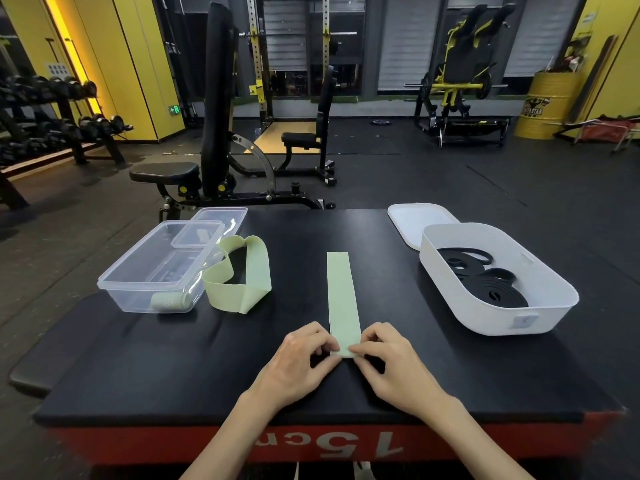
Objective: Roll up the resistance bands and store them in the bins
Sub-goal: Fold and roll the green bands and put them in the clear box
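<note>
A pale green resistance band (341, 296) lies flat and straight on the black padded platform (433, 368), running away from me. My left hand (301, 362) and my right hand (391, 362) pinch its near end from either side, where the end is folded over. A second green band (242, 277) lies loose in an open loop beside the clear plastic bin (156, 268). One rolled green band (168, 301) sits in that bin's near corner. The white bin (498, 310) at the right holds several coiled black bands (485, 278).
A clear lid (221, 220) rests behind the clear bin and a white lid (412, 221) behind the white bin. Beyond the platform stand a black weight bench (207, 133), a dumbbell rack (52, 116) at the left and gym machines at the back.
</note>
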Motion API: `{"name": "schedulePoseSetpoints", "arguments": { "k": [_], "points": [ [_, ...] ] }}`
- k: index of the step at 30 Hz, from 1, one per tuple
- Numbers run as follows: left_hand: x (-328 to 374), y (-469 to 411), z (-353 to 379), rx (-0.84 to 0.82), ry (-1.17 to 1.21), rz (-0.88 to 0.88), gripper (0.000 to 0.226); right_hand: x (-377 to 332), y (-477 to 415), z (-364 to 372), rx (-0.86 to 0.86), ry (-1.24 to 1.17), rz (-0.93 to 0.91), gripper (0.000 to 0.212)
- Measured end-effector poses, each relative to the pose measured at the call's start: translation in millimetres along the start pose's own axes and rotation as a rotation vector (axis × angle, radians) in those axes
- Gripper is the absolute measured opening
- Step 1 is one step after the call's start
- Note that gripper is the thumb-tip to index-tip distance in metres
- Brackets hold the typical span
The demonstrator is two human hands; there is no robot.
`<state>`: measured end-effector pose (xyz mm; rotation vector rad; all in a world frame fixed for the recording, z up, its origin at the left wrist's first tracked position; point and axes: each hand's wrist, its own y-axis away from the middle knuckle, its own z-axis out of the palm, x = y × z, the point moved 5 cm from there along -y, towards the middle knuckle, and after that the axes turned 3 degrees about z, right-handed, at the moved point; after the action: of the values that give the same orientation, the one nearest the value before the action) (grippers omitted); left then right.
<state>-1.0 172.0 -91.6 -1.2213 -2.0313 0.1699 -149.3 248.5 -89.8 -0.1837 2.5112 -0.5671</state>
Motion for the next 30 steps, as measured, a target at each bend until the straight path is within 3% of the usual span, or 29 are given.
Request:
{"name": "schedulePoseSetpoints", "arguments": {
  "k": [15,23,30],
  "points": [
    [0.2,0.3,0.3,0.016,-0.012,-0.027,0.014,1.6,-0.2,1.6,0.008,0.005,0.009,0.013],
    [0.9,-3.7,-1.8,0.018,0.018,-0.031,0.001,2.7,-3.0,-0.8,0.027,-0.024,0.05,0.012],
    [2.6,-1.5,-3.8,0.046,0.016,-0.02,0.004,3.6,-2.1,-0.1,0.039,-0.02,0.054,0.01]
  ]
}}
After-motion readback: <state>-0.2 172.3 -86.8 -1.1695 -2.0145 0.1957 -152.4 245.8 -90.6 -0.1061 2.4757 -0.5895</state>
